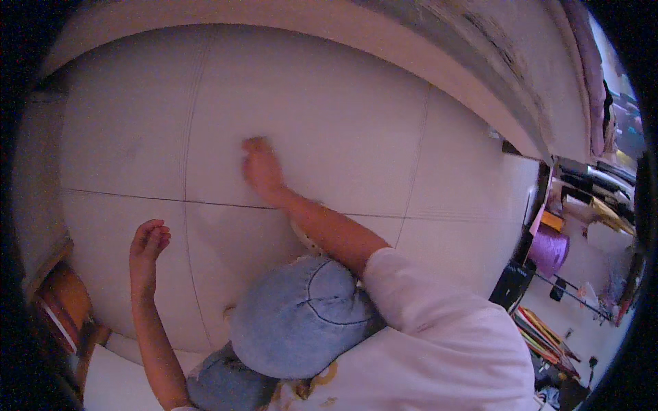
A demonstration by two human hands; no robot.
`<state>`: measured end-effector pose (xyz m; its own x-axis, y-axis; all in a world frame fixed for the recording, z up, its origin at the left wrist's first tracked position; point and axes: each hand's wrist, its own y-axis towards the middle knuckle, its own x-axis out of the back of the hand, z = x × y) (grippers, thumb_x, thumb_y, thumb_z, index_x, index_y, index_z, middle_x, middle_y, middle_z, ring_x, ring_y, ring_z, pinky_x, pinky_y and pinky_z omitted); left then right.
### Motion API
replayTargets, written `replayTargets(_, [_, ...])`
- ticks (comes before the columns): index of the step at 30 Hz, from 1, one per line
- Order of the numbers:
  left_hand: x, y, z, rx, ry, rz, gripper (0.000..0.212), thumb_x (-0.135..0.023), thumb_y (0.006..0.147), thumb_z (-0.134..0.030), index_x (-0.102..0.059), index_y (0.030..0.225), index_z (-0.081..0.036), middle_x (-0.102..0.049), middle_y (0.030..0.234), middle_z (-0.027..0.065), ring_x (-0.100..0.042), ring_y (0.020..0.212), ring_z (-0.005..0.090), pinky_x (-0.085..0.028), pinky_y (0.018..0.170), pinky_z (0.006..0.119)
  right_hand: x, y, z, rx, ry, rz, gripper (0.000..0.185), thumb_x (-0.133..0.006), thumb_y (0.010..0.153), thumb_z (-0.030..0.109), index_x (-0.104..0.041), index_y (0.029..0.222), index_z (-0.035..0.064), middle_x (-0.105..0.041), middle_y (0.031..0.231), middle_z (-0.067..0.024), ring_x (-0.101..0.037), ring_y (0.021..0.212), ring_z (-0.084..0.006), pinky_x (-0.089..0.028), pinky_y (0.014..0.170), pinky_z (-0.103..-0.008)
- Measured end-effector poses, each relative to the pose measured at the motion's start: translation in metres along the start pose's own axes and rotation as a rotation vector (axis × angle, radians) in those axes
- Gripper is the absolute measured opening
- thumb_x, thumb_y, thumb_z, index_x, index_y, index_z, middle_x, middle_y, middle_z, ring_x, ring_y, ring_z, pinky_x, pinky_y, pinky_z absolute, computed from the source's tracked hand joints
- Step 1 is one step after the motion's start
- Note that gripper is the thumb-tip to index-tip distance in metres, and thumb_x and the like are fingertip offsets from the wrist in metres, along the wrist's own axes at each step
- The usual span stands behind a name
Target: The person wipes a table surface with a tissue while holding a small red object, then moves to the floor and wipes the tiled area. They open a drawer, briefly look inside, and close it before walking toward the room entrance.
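Note:
Bent knees in blue denim (293, 318) show below, under a white shirt (442, 344). My right hand (261, 168) reaches over the pale tiled floor (308, 113), just past a dark joint line. Motion blurs its fingers, so I cannot make out whether they grip anything. To the left, my left hand (149, 240) is raised with its fingers curled loosely in toward the thumb. Nothing shows in it. A foot seems to lie partly hidden beneath the right forearm.
A long beige padded edge (247, 13) curves across the top. Brown wooden furniture (64, 293) stands at the left. On the right are a black box (511, 282), a purple cylindrical object (550, 249), an orange item (552, 221) and a bundle of colourful strips (545, 336).

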<state>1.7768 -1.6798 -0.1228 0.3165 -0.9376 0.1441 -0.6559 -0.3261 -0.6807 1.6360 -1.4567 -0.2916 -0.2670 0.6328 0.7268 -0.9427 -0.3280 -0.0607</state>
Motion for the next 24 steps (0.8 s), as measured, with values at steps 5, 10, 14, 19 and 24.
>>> replayTargets(5, [0.000, -0.010, -0.017, -0.030, 0.016, -0.078, 0.018, -0.050, 0.089, -0.017, -0.055, 0.103, -0.007, -0.057, 0.090, 0.0021, -0.054, 0.084, 0.0099, -0.044, 0.081, 0.025, -0.003, 0.046, 0.037, 0.282, 0.436, 0.180, 0.033, -0.056, 0.075, 0.000, -0.054, 0.107, 0.0071, -0.054, 0.104, -0.0113, -0.054, 0.087, -0.0251, -0.045, 0.076, -0.0328])
replayTargets(10, [0.030, -0.033, 0.011, 0.060, -0.090, -0.216, 0.017, -0.049, 0.089, -0.015, -0.055, 0.102, -0.006, -0.057, 0.090, 0.0027, -0.054, 0.082, 0.0103, -0.045, 0.080, 0.025, 0.133, 0.080, -0.082, -0.093, 0.372, -0.325, 0.031, -0.050, 0.078, -0.001, -0.055, 0.108, 0.0080, -0.057, 0.091, -0.0033, -0.053, 0.072, -0.0113, -0.046, 0.065, -0.0251])
replayTargets(14, [0.034, -0.031, 0.011, 0.101, -0.063, -0.154, 0.016, -0.050, 0.088, -0.014, -0.055, 0.101, -0.006, -0.058, 0.090, 0.0035, -0.055, 0.083, 0.0113, -0.045, 0.080, 0.026, 0.236, 0.115, -0.252, -0.420, -0.441, -0.318, 0.043, -0.050, 0.079, 0.017, -0.047, 0.120, 0.0050, -0.057, 0.098, -0.0076, -0.054, 0.077, -0.0184, -0.045, 0.072, -0.0344])
replayTargets(19, [0.047, -0.050, 0.024, 0.179, -0.076, -0.188, 0.016, -0.051, 0.088, -0.015, -0.055, 0.100, -0.006, -0.058, 0.089, 0.0037, -0.055, 0.084, 0.0120, -0.045, 0.079, 0.026, 0.145, 0.189, -0.172, 0.046, -0.438, -0.422, 0.038, -0.049, 0.076, 0.014, -0.050, 0.112, 0.0053, -0.056, 0.091, -0.0082, -0.051, 0.074, -0.0202, -0.043, 0.071, -0.0350])
replayTargets(24, [0.044, -0.052, 0.027, 0.134, -0.135, -0.205, 0.016, -0.052, 0.087, -0.016, -0.055, 0.100, -0.006, -0.058, 0.089, 0.0040, -0.055, 0.085, 0.0125, -0.045, 0.079, 0.027, -0.020, 0.178, 0.039, 0.172, 0.085, -0.170, 0.033, -0.052, 0.069, -0.004, -0.056, 0.101, 0.0051, -0.055, 0.101, -0.0152, -0.051, 0.095, -0.0317, -0.042, 0.082, -0.0372])
